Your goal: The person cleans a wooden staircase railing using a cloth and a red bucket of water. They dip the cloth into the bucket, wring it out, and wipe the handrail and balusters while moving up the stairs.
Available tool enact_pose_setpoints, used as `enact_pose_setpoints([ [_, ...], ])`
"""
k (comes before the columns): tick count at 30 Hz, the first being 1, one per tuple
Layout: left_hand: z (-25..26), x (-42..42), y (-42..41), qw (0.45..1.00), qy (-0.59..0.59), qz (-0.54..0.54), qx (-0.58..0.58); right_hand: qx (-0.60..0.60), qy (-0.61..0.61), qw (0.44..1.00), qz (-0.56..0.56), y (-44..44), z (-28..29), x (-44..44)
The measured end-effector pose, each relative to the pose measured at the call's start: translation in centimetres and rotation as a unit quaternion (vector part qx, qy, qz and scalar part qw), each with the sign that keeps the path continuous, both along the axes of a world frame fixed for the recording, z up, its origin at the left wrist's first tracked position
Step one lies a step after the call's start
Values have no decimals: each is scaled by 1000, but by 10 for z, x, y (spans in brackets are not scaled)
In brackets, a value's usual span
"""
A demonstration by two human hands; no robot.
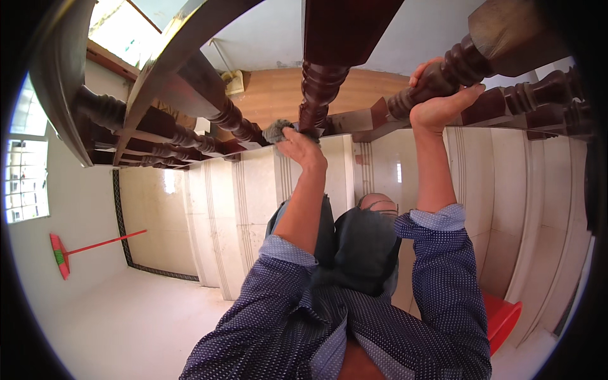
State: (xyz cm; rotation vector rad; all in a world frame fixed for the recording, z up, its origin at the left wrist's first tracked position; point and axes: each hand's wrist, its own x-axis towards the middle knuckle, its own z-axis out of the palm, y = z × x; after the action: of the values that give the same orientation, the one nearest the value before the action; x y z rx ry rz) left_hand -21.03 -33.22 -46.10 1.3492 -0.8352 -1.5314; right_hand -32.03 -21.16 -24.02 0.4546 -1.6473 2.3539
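Note:
My left hand [304, 148] holds a bunched grey-green cloth [276, 131] against the foot of a dark turned wooden baluster [324, 83]. The cloth touches the bottom rail [351, 122] of the staircase railing there. My right hand [439, 107] is wrapped around a second turned baluster [427, 81] to the right. Its thumb lies along the near side, and fingertips show beyond the wood. Part of the cloth is hidden under my left fingers.
Pale tiled stairs [256, 190] run beneath my knees. A red plastic container [504, 323] stands at my right. A red-and-green broom [59, 256] leans by the left wall. More balusters [232, 118] continue left under the curved handrail [161, 61]. Beyond the railing lies a brown floor [275, 92].

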Motion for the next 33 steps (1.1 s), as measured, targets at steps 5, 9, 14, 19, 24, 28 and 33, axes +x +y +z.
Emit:
enact_pose_setpoints([
  [5, 43, -10, 20, 983, 89, 21, 160, 6, 19, 1000, -12, 4, 2, -3],
  [9, 53, -3, 12, 958, 119, 0, 260, 3, 25, 999, 23, 6, -10, -4],
  [14, 100, 15, 31, 965, 153, -40, 211, -3, 50, 998, 31, 8, -15, -6],
  [19, 170, 50, 65, 952, 267, -134, 74, -8, 14, 999, 37, 12, -15, -7],
  [24, 132, 25, 86, 859, 278, -332, -275, 2, 27, 999, 28, 8, -9, -5],
  [28, 39, -26, 69, 756, -85, -381, -525, -33, 47, 997, 58, 6, -17, -7],
  [33, 31, -42, 45, 647, -201, -395, -620, -32, 26, 999, 26, 6, -13, -3],
])
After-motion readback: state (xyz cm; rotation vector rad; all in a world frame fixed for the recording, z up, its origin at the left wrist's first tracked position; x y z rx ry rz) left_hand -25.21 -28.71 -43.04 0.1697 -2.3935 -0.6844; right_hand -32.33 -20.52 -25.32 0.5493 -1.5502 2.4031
